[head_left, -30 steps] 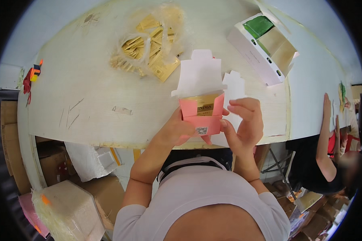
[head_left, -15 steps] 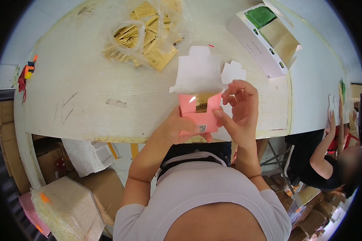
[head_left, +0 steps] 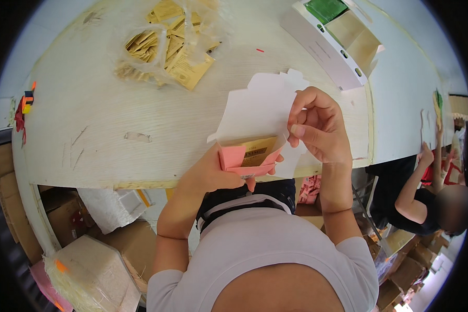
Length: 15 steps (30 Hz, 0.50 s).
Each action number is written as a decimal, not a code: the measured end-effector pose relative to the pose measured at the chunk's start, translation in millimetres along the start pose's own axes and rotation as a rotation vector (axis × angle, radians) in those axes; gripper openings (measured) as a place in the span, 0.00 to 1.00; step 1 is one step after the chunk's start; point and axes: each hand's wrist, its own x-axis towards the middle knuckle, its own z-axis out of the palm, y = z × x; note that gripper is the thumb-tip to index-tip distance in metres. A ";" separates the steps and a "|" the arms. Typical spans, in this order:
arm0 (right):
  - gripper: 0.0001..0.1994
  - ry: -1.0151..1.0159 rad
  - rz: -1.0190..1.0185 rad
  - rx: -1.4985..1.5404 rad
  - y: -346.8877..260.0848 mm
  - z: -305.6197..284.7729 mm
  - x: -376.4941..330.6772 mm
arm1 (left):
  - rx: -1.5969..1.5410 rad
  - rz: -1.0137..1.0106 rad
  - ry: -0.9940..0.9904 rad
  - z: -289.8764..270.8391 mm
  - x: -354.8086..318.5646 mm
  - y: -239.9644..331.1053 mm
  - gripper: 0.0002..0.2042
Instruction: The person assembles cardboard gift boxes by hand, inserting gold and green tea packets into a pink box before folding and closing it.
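My left hand (head_left: 213, 171) grips a small pink carton (head_left: 239, 158) from below, its white lid flaps (head_left: 255, 106) standing open. A gold sachet (head_left: 255, 151) sits inside the carton's mouth. My right hand (head_left: 317, 125) pinches the carton's right-hand white flap between thumb and fingers. I hold the carton over the near edge of a pale wooden table (head_left: 114, 130).
A heap of gold sachets under clear plastic wrap (head_left: 166, 44) lies at the table's far side. A white tray box with green and tan contents (head_left: 338, 31) stands at the far right. Another person (head_left: 426, 197) works at the right. Cardboard boxes (head_left: 88, 260) sit below the table.
The sachet has gone deeper into the pink carton. My right hand has moved from the carton's mouth up to its right flap. The view has shifted toward the table edge.
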 end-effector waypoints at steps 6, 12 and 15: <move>0.11 0.058 0.150 -0.050 -11.5 5.5 6.7 | 0.122 0.013 0.037 0.3 -5.3 4.5 0.30; 0.10 0.002 0.176 -0.084 -5.0 -6.1 7.8 | 0.310 -0.042 0.126 7.3 -2.5 13.7 0.34; 0.07 0.017 0.125 -0.172 -5.0 -0.8 7.4 | 0.363 0.014 0.150 8.1 1.3 14.8 0.34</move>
